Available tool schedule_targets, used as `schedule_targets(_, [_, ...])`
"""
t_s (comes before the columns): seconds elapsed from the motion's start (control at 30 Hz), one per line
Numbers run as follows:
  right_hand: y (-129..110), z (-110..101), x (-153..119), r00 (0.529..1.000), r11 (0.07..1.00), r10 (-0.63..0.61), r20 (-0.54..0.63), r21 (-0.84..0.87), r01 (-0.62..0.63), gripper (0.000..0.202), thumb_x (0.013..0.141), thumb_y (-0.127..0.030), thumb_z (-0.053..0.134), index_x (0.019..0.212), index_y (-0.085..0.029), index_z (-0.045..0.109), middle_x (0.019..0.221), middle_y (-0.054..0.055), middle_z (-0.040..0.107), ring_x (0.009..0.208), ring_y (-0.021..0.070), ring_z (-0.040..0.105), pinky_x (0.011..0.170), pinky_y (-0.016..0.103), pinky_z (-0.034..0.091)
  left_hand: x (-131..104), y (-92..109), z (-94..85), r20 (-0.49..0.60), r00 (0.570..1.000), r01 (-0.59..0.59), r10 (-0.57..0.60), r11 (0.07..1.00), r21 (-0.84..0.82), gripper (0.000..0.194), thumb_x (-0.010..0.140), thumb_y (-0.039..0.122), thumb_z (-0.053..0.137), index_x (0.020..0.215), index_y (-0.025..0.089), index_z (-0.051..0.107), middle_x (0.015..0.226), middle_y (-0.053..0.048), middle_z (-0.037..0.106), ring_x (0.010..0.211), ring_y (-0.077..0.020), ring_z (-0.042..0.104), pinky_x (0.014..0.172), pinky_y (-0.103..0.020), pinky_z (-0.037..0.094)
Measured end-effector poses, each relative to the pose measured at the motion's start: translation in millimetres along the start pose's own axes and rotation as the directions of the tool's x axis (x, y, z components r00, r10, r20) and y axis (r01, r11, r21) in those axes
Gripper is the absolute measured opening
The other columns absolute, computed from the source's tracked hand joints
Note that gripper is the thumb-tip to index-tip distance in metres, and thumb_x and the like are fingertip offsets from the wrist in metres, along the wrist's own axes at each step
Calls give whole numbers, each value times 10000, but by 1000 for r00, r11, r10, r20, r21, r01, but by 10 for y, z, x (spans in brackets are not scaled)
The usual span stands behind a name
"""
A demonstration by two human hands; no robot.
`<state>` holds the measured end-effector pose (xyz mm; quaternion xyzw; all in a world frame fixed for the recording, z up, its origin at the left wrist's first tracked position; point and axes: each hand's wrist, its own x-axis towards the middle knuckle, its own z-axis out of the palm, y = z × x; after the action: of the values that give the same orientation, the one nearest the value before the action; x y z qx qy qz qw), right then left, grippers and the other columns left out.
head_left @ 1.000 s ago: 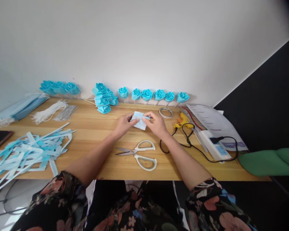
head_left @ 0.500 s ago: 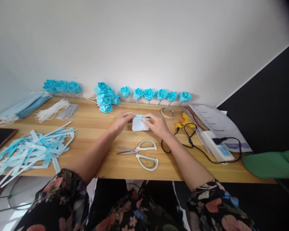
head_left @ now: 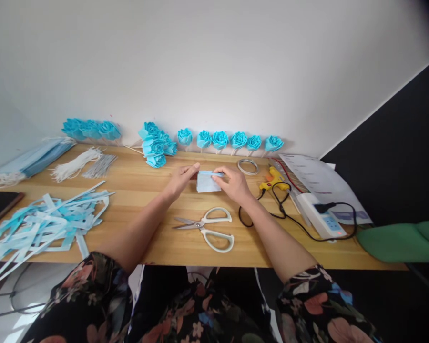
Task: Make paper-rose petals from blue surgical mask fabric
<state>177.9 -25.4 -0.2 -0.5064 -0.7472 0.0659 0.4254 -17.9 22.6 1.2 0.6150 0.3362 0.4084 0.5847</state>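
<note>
A small squarish piece of light blue mask fabric (head_left: 208, 184) is between my hands above the middle of the table, with a narrow bluer folded strip along its far edge. My right hand (head_left: 233, 183) pinches that folded edge near its right end, between thumb and forefinger. At the left end is my left hand (head_left: 180, 181), its fingers together at the far left corner of the fabric and its lower fingers partly hidden. Nearer to me lies a pair of scissors (head_left: 214, 220) with white handles, its blades apart and pointing left.
Blue fabric flowers (head_left: 220, 140) on sticks line the wall. On the left are face masks (head_left: 39, 157), white cords (head_left: 76, 164), grey wire strips (head_left: 100, 166), cut strips (head_left: 53, 224) and a phone (head_left: 0, 209). Rightward are a tape roll (head_left: 248, 172), glue gun (head_left: 271, 178) and power strip (head_left: 323, 221).
My left thumb has lifted slightly from the folded edge at the left. The right hand keeps its pinch. The whole view has shifted a little.
</note>
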Motion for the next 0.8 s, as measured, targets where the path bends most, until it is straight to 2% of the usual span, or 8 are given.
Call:
schedule_targets(0.13, [-19, -2, 12, 999, 998, 43, 4, 36, -43, 101, 829, -259, 604, 903, -224, 663, 891, 21, 707, 849, 192, 642, 795, 300, 468, 39, -87, 4, 83, 996, -37, 32, 997, 68, 377, 677, 450, 736, 868, 153, 606, 774, -2, 632, 716, -133, 577, 653, -235, 437])
schedule_targets(0.23, [-32, 39, 18, 985, 966, 174, 11, 193, -173, 303, 797, -278, 629, 1095, -227, 624, 925, 18, 695, 835, 182, 640, 788, 303, 492, 72, -172, 33, 33, 998, -56, 55, 997, 44, 353, 650, 387, 753, 848, 159, 571, 719, 21, 608, 628, -99, 541, 573, -206, 391])
schedule_targets(0.37, [-6, 152, 7, 930, 813, 350, 114, 456, -362, 580, 720, -354, 689, 1258, -219, 520, 1019, 35, 676, 860, 181, 636, 743, 291, 520, 50, -208, 98, -42, 998, -59, 56, 994, -93, 322, 684, 387, 721, 835, 169, 537, 699, 36, 586, 599, -83, 517, 560, -199, 384])
schedule_targets(0.47, [34, 193, 0, 903, 739, 411, 125, 535, -410, 497, 721, -377, 670, 1171, -195, 563, 1055, 47, 679, 888, 184, 635, 756, 286, 520, 34, -240, 146, -54, 998, -29, 22, 990, -140, 338, 683, 404, 718, 826, 176, 513, 680, 44, 564, 587, -85, 514, 557, -207, 395])
schedule_targets(0.57, [44, 140, 5, 911, 820, 411, 33, 423, -386, 326, 752, -358, 640, 1032, -189, 626, 904, 22, 698, 780, 183, 630, 699, 285, 509, 57, -308, 168, -22, 999, -29, 28, 998, -48, 328, 666, 365, 733, 793, 170, 501, 713, 28, 585, 649, -103, 557, 635, -233, 443])
schedule_targets(0.63, [21, 74, 13, 945, 919, 326, -14, 238, -313, 245, 758, -306, 641, 980, -204, 655, 868, 13, 703, 764, 193, 631, 704, 296, 499, 76, -343, 164, -13, 997, -74, 75, 995, 64, 303, 672, 325, 731, 808, 166, 512, 775, 5, 615, 726, -124, 590, 709, -258, 467])
schedule_targets(0.73, [-37, -8, 20, 987, 987, 160, 26, 7, -160, 242, 786, -234, 610, 1020, -237, 674, 950, 20, 721, 866, 221, 653, 783, 323, 491, 78, -340, 139, 4, 987, -158, 161, 962, 222, 292, 691, 282, 715, 903, 166, 550, 909, -37, 646, 854, -158, 610, 811, -294, 473])
schedule_targets(0.8, [-63, -30, 19, 995, 997, 69, 78, -51, -65, 277, 814, -211, 582, 1074, -252, 671, 1032, 25, 718, 954, 231, 652, 842, 338, 483, 63, -310, 125, 22, 980, -194, 196, 938, 288, 325, 697, 260, 708, 976, 168, 569, 987, -56, 653, 916, -173, 607, 855, -305, 463])
